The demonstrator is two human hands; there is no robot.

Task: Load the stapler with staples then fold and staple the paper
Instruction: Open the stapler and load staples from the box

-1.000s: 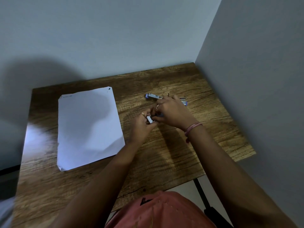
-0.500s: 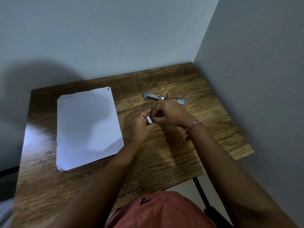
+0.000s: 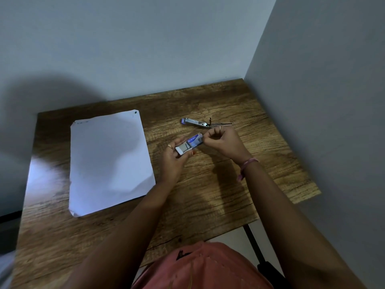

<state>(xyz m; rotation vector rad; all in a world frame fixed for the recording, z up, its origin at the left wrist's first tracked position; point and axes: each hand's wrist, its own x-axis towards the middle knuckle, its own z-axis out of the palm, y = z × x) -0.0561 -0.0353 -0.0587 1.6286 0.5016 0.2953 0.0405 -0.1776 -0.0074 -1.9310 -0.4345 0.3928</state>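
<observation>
Left hand (image 3: pixel 175 157) curled under a small staple box (image 3: pixel 189 145), cradling the white inner tray slid partway out of its blue sleeve. Right hand (image 3: pixel 223 141) fingertips pinched on the sleeve's far end, a ring on one finger, a pink band (image 3: pixel 249 163) at the wrist. Box held just above the wooden bench (image 3: pixel 208 195), between both hands. Beyond the right hand, lying opened out flat on the bench: a stapler (image 3: pixel 200 123), metal with a blue tip. Well to the left, flat on the bench: a white sheet of paper (image 3: pixel 108 161), its near corner slightly curled.
</observation>
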